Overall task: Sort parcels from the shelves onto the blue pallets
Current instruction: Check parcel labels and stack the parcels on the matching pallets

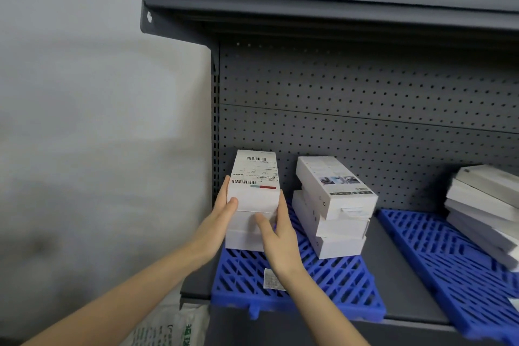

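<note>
Gripping a stack of white boxes (252, 205) from both sides, two bare hands reach in from about 7 and 6 o'clock. The left hand (222, 213) lies flat against the stack's left face, its thumb on the front; the right hand (278, 230) presses the right face, thumb across the front. Between them the stack is clamped. It looks to be three boxes high, and the top one carries a shipping label (257, 174) with two barcodes. The stack rests on the back left corner of a blue pallet (323, 286).

On the same pallet, just beside it at 3 o'clock, stands a second stack (332, 211) of three white boxes, the top one turned askew. A small paper sticker (272, 278) lies on the pallet grid by the right wrist.

Two blue pallets show in all: the second pallet (438, 255) sits at 4 o'clock, apart from the first, bearing a slanted pile of white boxes (483, 211) at the frame's right edge; their count cannot be told.

Both pallets lie on a grey metal shelf (393, 284) with a pegboard back (365, 109). One more shelf (309, 8) hangs above at 12 o'clock. A printed sack (174, 329) sits at 7 o'clock.
</note>
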